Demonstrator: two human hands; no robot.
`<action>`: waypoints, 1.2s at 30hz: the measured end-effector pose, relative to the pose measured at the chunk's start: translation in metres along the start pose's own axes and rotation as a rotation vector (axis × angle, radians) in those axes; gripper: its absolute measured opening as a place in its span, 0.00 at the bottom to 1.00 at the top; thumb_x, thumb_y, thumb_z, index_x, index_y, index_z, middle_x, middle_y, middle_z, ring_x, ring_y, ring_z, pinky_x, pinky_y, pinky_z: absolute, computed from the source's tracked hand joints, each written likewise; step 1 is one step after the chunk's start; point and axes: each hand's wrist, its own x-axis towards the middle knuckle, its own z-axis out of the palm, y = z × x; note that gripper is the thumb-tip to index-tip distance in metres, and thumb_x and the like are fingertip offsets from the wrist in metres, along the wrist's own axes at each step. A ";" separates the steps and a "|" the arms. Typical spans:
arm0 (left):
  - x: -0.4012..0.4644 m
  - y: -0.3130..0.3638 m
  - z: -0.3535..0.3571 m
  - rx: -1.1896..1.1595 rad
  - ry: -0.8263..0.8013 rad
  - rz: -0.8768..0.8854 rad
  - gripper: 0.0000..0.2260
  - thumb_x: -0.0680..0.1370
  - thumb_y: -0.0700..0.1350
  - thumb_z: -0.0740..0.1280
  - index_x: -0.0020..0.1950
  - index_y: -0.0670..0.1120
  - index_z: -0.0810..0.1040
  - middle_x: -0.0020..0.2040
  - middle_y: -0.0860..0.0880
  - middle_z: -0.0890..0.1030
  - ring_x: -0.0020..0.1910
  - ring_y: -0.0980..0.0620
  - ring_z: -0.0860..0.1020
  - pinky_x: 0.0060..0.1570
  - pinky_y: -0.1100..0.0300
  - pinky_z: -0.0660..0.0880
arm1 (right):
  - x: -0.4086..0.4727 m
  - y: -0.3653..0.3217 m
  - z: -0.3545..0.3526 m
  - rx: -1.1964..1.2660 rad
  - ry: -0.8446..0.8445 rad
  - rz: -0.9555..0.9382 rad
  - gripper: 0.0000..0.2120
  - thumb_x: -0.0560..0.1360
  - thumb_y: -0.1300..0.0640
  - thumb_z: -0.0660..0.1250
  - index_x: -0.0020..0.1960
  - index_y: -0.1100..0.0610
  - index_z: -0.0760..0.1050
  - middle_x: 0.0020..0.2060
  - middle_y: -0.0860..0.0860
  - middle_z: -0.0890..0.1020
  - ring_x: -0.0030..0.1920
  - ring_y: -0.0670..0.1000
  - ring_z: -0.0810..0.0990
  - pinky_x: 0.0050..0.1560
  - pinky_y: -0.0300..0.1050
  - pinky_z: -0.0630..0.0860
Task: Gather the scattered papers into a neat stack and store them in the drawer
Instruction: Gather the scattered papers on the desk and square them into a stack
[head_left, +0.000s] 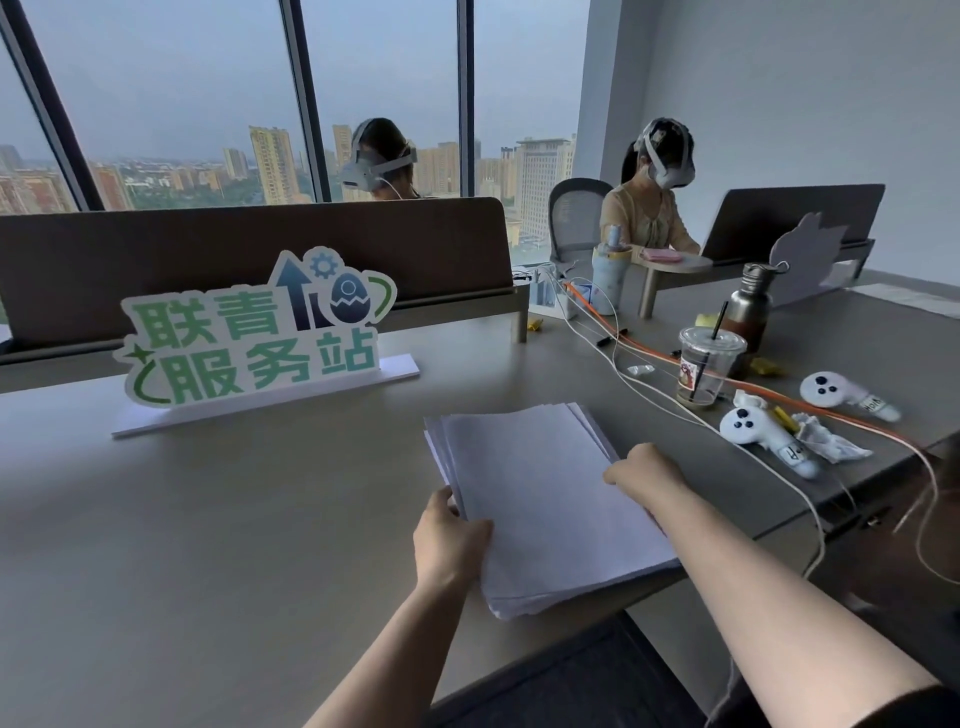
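A pile of white papers (535, 493) lies on the grey desk (218, 519), its near corner reaching the desk's front edge. The sheets are slightly fanned, with edges sticking out at the far left and far right. My left hand (449, 535) grips the pile's left edge, thumb on top. My right hand (641, 467) grips the right edge with curled fingers, and its forearm lies along that side of the pile. No drawer is visible.
A green and white standing sign (254, 338) is behind the papers. To the right lie a plastic cup with a straw (709, 364), a metal bottle (750, 304), two white controllers (753, 431), crumpled tissue and several cables. Two people in headsets sit beyond the partition.
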 end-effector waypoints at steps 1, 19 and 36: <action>0.002 -0.002 -0.004 0.009 0.008 -0.001 0.18 0.65 0.40 0.66 0.54 0.52 0.76 0.46 0.52 0.83 0.46 0.47 0.80 0.43 0.55 0.79 | -0.002 -0.002 -0.001 0.015 -0.011 0.014 0.08 0.70 0.60 0.67 0.44 0.62 0.71 0.34 0.55 0.74 0.40 0.57 0.76 0.33 0.40 0.68; 0.010 -0.026 -0.081 0.074 0.142 -0.045 0.26 0.66 0.37 0.68 0.64 0.46 0.76 0.55 0.47 0.82 0.51 0.46 0.79 0.48 0.58 0.74 | -0.041 -0.044 0.047 0.180 -0.242 0.024 0.23 0.72 0.59 0.71 0.64 0.67 0.72 0.62 0.60 0.77 0.60 0.58 0.77 0.52 0.44 0.71; 0.004 -0.044 -0.134 0.086 0.226 -0.079 0.25 0.65 0.36 0.68 0.62 0.46 0.77 0.53 0.48 0.83 0.52 0.45 0.79 0.52 0.56 0.75 | -0.073 -0.080 0.089 0.279 -0.259 -0.078 0.34 0.73 0.63 0.70 0.73 0.68 0.59 0.61 0.61 0.75 0.58 0.57 0.76 0.54 0.46 0.72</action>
